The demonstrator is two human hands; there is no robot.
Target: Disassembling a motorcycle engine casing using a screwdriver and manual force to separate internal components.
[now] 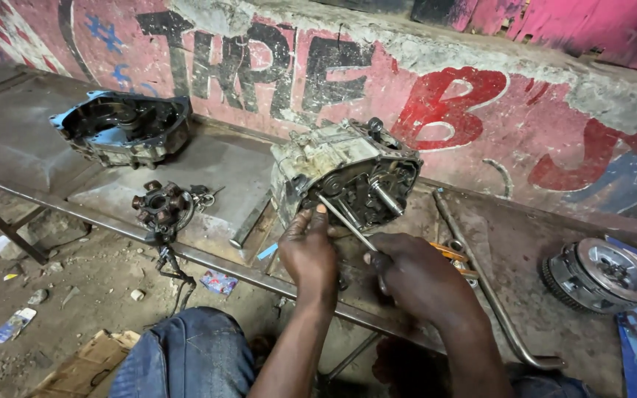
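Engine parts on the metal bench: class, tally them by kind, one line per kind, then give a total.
Open engine case under the left hand and right hand: 1
Separate engine cover: 1
Round clutch drum: 1
Small rusty hub: 1
Total: 4

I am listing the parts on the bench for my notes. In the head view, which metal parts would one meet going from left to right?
Dark engine cover → small clutch hub → open engine case, touched by left hand → round clutch assembly.
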